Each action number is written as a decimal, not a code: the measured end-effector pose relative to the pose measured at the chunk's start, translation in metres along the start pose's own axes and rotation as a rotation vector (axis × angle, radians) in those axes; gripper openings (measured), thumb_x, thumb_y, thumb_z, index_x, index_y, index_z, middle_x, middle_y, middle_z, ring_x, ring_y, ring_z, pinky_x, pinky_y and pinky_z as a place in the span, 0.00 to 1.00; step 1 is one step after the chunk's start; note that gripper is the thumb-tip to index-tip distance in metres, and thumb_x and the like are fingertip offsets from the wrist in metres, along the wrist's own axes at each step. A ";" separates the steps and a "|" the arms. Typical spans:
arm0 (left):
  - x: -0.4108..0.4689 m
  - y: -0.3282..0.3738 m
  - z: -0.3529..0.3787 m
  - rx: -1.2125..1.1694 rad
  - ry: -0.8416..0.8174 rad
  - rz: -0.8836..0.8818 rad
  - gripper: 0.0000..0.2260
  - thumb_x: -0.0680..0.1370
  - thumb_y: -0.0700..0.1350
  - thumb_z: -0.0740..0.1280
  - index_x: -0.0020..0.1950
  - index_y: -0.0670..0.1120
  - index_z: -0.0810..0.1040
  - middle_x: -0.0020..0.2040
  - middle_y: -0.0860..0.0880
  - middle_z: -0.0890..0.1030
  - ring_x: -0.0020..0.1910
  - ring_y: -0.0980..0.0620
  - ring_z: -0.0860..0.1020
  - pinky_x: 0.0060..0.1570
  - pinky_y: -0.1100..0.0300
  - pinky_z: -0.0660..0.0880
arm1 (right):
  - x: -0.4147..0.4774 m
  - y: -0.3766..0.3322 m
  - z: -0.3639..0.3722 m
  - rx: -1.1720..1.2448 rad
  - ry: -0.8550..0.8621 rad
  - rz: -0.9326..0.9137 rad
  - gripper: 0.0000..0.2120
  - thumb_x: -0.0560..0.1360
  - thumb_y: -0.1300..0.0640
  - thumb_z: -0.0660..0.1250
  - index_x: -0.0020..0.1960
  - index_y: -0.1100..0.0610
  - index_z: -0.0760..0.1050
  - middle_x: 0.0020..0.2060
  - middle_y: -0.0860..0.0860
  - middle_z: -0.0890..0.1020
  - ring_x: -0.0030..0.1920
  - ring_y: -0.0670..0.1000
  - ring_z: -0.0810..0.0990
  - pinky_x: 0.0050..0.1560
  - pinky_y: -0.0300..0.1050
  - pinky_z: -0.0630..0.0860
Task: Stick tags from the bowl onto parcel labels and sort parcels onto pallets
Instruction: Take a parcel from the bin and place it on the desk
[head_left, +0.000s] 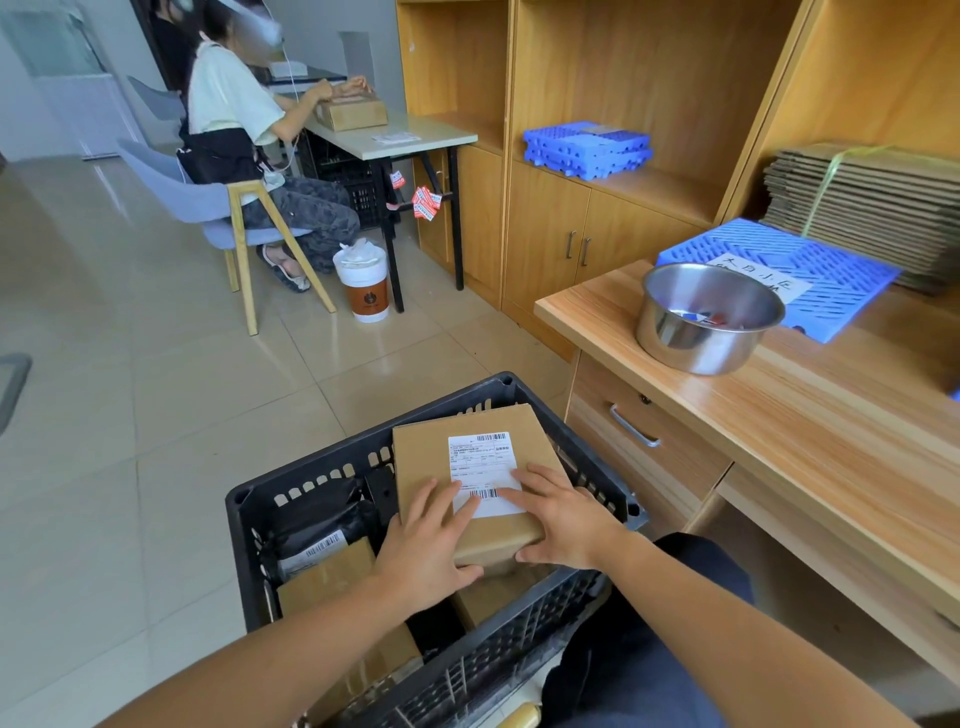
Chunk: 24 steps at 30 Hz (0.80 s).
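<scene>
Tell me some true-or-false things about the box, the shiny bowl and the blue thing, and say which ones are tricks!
1. The left hand and right hand both hold the cardboard parcel at the black crate. True.
2. The shiny bowl sits on the floor. False: the bowl stands on the wooden desk.
3. The parcel's white label faces up. True.
4. The blue pallet by the bowl is piled with parcels. False: the blue pallet carries only a paper sheet.
</scene>
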<state>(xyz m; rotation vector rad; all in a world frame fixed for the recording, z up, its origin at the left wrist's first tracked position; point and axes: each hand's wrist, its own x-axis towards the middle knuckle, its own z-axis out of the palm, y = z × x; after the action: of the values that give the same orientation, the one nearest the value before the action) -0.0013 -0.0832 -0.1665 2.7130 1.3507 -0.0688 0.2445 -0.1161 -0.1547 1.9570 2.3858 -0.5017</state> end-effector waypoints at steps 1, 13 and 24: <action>-0.001 -0.001 -0.001 -0.003 0.018 0.005 0.40 0.73 0.70 0.61 0.80 0.57 0.52 0.80 0.55 0.48 0.80 0.47 0.43 0.71 0.39 0.66 | -0.001 0.000 -0.001 0.007 0.013 -0.007 0.44 0.71 0.35 0.69 0.80 0.39 0.50 0.80 0.43 0.50 0.80 0.47 0.42 0.74 0.66 0.60; -0.015 -0.004 -0.069 -0.016 0.351 0.104 0.35 0.69 0.70 0.62 0.73 0.54 0.72 0.73 0.56 0.69 0.73 0.52 0.64 0.59 0.44 0.77 | -0.033 -0.025 -0.069 -0.035 0.241 -0.030 0.38 0.72 0.35 0.67 0.78 0.40 0.60 0.78 0.41 0.59 0.78 0.43 0.50 0.71 0.60 0.65; -0.017 0.017 -0.187 0.088 0.589 0.199 0.34 0.73 0.68 0.62 0.75 0.54 0.69 0.76 0.54 0.66 0.76 0.49 0.60 0.70 0.41 0.68 | -0.083 -0.048 -0.181 -0.143 0.540 -0.024 0.36 0.72 0.37 0.70 0.77 0.40 0.62 0.78 0.40 0.59 0.78 0.42 0.51 0.72 0.60 0.62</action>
<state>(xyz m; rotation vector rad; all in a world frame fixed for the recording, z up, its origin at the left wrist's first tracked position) 0.0000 -0.0844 0.0223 3.0591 1.1886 0.7570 0.2505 -0.1572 0.0456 2.2167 2.6337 0.2306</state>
